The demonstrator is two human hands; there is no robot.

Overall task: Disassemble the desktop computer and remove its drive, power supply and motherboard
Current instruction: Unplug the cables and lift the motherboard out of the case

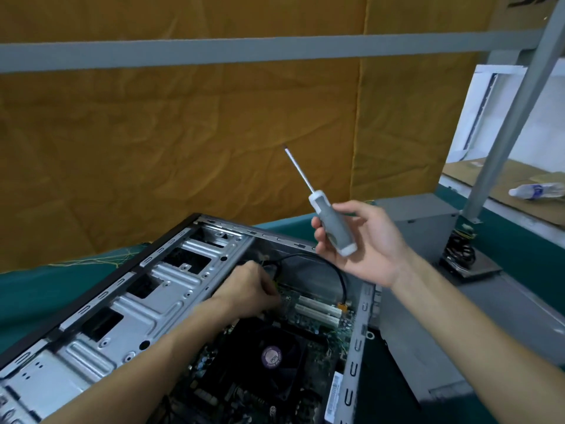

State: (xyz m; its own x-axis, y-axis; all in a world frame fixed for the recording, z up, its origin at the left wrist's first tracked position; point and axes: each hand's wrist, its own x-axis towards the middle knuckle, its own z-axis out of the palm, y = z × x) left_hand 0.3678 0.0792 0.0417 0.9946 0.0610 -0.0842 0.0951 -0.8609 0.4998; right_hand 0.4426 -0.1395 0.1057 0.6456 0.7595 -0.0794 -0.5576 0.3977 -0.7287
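While our right hand [363, 240] held the grey-and-white screwdriver [331, 224] by its handle above the open silver metal computer case [128, 304], fingers curled round the grip and shaft pointing up, our left hand [250, 289] reached inside, fingertips bunched near a black cable [333, 270]; whether they pinched anything we could not tell. Inside lay the green motherboard [318, 322] with its black cooler fan [272, 359]. A grey metal box [422, 221] sat behind our right hand, a clear plastic bottle [535, 190] farther off.

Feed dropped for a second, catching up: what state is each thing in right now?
Computer case: open, on its side.
Motherboard: still mounted.
Black cable: plugged into board.
Screwdriver: raised, tip up.
Right hand: holds screwdriver.
Left hand: inside case, fingers curled at connectors.
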